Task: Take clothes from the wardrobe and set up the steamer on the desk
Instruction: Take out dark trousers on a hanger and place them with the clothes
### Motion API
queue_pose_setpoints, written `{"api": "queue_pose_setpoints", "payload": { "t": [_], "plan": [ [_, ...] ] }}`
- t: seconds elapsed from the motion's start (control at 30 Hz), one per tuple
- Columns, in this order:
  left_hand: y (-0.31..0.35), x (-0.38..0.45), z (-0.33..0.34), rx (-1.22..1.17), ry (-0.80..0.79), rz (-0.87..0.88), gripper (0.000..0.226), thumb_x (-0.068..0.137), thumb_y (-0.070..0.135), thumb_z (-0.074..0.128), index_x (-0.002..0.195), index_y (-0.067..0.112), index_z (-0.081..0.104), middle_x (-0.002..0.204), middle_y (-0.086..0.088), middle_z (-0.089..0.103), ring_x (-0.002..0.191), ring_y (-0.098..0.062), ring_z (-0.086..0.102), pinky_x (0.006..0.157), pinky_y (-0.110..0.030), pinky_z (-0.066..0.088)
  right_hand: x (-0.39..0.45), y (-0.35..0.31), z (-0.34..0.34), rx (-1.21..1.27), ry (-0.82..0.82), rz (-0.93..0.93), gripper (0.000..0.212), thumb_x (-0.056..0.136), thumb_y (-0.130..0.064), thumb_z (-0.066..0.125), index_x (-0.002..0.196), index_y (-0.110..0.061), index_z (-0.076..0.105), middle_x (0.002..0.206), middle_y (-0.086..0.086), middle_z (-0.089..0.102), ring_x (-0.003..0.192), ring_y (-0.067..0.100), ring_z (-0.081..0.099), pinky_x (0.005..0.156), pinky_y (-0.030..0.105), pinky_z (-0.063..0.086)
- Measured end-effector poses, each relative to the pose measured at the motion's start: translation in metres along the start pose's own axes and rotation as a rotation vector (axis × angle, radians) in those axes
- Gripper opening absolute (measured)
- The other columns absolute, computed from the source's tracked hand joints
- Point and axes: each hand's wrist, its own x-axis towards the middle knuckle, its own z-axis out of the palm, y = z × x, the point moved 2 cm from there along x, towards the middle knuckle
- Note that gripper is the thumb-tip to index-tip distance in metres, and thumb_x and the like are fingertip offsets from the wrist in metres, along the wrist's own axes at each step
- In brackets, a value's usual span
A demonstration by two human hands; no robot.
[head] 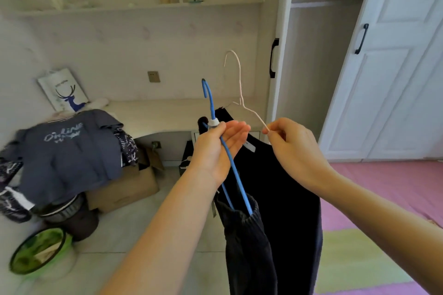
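Left hand point(217, 148) grips the blue hanger point(236, 172), right hand point(293, 148) pinches the white hanger point(242, 100) (garments hanging toward 6 o'clock), desk point(167, 112) at 10 o'clock, nearer the left.

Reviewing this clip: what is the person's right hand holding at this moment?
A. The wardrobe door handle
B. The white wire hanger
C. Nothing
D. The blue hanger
B: the right hand pinches the white wire hanger at its lower end, while the blue hanger lies in the left hand.
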Motion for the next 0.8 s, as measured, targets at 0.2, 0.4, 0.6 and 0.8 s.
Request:
{"api": "queue_pose_setpoints", "payload": {
  "t": [0.2,0.4,0.6,0.8],
  "plan": [
    [0.02,0.014,-0.026,-0.005,0.019,0.048,0.027,0.103,0.013,0.038,0.113,-0.005,0.057,0.11,-0.02,0.068,0.097,-0.027,0.07,0.088,-0.033,0.054,0.013,-0.023,0.037,0.004,-0.057,-0.076,0.02,0.098,-0.013,0.042,0.101,-0.016,0.062,0.066,-0.005,0.054,0.046,-0.003,0.047,0.044,0.012,0.037],
    [0.053,0.046,-0.053,-0.027,0.004,0.086,0.032,0.105,0.011,0.028,0.123,-0.003,0.051,0.132,-0.017,0.057,0.125,-0.028,0.054,0.104,-0.035,0.042,0.029,-0.043,0.087,0.002,-0.087,-0.093,0.019,0.096,-0.013,0.042,0.096,-0.018,0.061,0.072,-0.005,0.059,0.059,0.006,0.052,0.051,0.014,0.042],
    [0.1,0.082,-0.086,-0.159,0.039,0.119,0.037,0.105,0.013,0.03,0.134,-0.004,0.046,0.131,-0.016,0.059,0.106,-0.023,0.063,0.098,-0.033,0.042,0.056,-0.064,0.145,-0.012,-0.15,-0.138,0.018,0.098,-0.014,0.042,0.092,-0.016,0.06,0.071,-0.002,0.06,0.062,0.009,0.055,0.06,0.019,0.043],
    [0.14,0.102,-0.13,-0.237,0.124,0.094,0.04,0.104,0.011,0.032,0.141,-0.003,0.039,0.14,-0.017,0.051,0.128,-0.025,0.05,0.101,-0.034,0.039,0.084,-0.075,0.205,0.007,-0.228,-0.151,0.018,0.099,-0.013,0.043,0.09,-0.015,0.059,0.065,-0.004,0.054,0.051,0.001,0.047,0.051,0.015,0.039]
  ]
}}
